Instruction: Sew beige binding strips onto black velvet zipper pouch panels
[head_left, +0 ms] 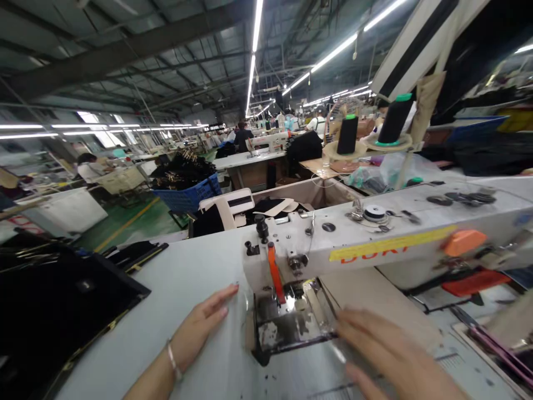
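A white sewing machine (pixel 316 244) stands on the pale table, its needle area lit above a worn metal plate (pixel 291 328). My left hand (pixel 204 322) rests over the table left of the plate, fingers apart, holding nothing; a bracelet circles its wrist. My right hand (pixel 383 350), blurred by motion, is at the right edge of the plate with its fingers spread. Its fingertips are near a beige piece (pixel 375 305) that lies under the machine arm. Whether they touch it is unclear.
Black fabric pieces (pixel 62 305) lie at the left. Behind the machine are a bin (pixel 341 191) of cut pieces, a blue crate (pixel 187 194) and black thread cones (pixel 347 135). Scissors (pixel 495 344) lie at the right. Several people sit farther back.
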Demonstrator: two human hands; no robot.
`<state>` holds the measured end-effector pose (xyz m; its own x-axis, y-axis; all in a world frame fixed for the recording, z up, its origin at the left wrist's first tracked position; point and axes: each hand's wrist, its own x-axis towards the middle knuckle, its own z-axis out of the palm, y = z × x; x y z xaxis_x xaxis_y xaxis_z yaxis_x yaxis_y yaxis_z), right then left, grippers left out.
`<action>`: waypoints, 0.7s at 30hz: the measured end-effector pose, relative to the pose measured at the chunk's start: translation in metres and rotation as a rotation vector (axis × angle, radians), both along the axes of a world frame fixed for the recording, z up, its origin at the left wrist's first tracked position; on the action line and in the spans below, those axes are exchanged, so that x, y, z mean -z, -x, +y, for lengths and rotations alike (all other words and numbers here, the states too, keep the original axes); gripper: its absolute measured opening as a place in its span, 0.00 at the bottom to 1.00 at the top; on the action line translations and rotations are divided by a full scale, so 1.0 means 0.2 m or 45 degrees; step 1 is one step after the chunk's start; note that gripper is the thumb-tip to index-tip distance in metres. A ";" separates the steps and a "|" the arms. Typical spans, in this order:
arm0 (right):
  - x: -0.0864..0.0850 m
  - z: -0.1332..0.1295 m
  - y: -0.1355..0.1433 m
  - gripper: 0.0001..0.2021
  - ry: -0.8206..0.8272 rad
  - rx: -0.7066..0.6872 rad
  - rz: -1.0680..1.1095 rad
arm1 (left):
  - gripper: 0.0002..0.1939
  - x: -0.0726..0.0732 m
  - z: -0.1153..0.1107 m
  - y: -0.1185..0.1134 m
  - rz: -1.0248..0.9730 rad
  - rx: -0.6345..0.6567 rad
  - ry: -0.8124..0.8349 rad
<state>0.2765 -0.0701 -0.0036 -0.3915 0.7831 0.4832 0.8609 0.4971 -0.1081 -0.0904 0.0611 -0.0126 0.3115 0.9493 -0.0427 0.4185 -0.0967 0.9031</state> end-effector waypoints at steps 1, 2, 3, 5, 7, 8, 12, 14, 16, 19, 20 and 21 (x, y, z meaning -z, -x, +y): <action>0.01 -0.01 -0.10 0.32 -0.023 0.149 -0.048 | 0.22 0.01 -0.11 0.05 0.002 0.003 0.027; 0.04 -0.02 -0.19 0.40 -0.010 0.257 -0.076 | 0.22 0.02 -0.20 0.09 0.011 -0.002 0.047; 0.07 -0.01 -0.28 0.43 0.039 0.280 -0.093 | 0.22 0.02 -0.27 0.11 0.023 -0.018 0.057; 0.14 0.01 -0.40 0.39 0.167 0.238 -0.113 | 0.22 0.02 -0.37 0.11 0.046 -0.052 0.044; 0.17 0.04 -0.48 0.34 0.324 0.172 -0.118 | 0.22 0.01 -0.41 0.09 0.063 -0.068 0.008; 0.17 0.06 -0.50 0.32 0.390 0.141 -0.118 | 0.22 0.01 -0.41 0.08 0.064 -0.066 -0.012; 0.10 0.10 -0.55 0.26 0.485 0.007 -0.113 | 0.21 0.01 -0.40 0.05 0.027 -0.044 -0.068; 0.06 0.11 -0.55 0.23 0.478 -0.050 -0.105 | 0.21 0.02 -0.40 0.05 0.017 -0.048 -0.084; 0.04 0.12 -0.55 0.21 0.457 -0.079 -0.092 | 0.20 0.02 -0.40 0.05 0.018 -0.042 -0.090; 0.01 0.10 -0.52 0.18 0.354 -0.021 -0.064 | 0.19 0.04 -0.39 0.06 0.020 -0.026 -0.108; -0.01 0.08 -0.50 0.18 0.301 0.019 -0.047 | 0.18 0.04 -0.40 0.05 0.025 -0.033 -0.120; -0.03 0.04 -0.47 0.18 0.226 0.057 -0.028 | 0.18 0.04 -0.41 0.05 0.036 -0.051 -0.138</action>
